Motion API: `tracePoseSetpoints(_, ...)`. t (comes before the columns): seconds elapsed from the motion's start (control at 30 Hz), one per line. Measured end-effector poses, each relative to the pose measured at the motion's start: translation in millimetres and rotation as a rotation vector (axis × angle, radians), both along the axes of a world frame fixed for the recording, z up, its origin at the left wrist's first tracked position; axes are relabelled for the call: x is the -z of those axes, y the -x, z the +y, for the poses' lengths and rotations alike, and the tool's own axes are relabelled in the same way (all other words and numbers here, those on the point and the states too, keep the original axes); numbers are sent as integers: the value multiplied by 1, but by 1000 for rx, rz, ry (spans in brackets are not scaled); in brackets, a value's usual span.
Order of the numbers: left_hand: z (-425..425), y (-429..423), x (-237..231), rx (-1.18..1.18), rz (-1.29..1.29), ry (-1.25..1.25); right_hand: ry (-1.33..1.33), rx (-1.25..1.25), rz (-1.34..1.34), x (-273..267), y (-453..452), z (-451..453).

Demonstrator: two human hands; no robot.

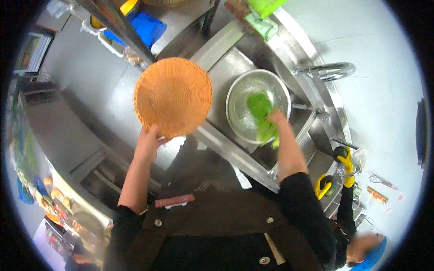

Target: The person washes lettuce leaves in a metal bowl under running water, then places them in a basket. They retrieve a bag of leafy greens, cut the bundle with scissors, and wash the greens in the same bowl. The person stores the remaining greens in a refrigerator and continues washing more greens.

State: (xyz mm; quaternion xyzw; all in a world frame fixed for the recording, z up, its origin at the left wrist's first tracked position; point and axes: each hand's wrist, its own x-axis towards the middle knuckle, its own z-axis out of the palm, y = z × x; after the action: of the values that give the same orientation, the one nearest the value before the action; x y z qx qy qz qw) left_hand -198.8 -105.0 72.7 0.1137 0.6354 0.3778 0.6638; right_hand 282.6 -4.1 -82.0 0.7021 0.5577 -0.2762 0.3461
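My left hand (149, 142) grips the near rim of a round orange woven basket (173, 96), tilted so that I look into its bare inside. To the right, a stainless steel bowl (234, 98) stands in the metal sink (225, 73). Bright green leafy vegetables (260, 106) are in the bowl, some of them reaching over its near rim. My right hand (277, 118) is at the bowl's right side with its fingers closed around part of the greens. Blur hides the exact fingertips.
A curved chrome faucet (335, 71) rises behind the sink. On the right, a co-worker in yellow gloves (347, 169) holds dark round produce (340, 154) at the adjoining basin. A green cloth (262, 25) lies on the sink's far ledge. A metal shelf post (118, 30) stands at upper left.
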Motion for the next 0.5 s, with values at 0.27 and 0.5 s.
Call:
tracePoseSetpoints(0.27, 9, -1, -7, 178, 9, -85, -363, 374, 699, -138, 18, 34)
tracePoseSetpoints(0.5, 24, -28, -34, 265, 188, -137, -572, 367, 971, -148, 45, 59)
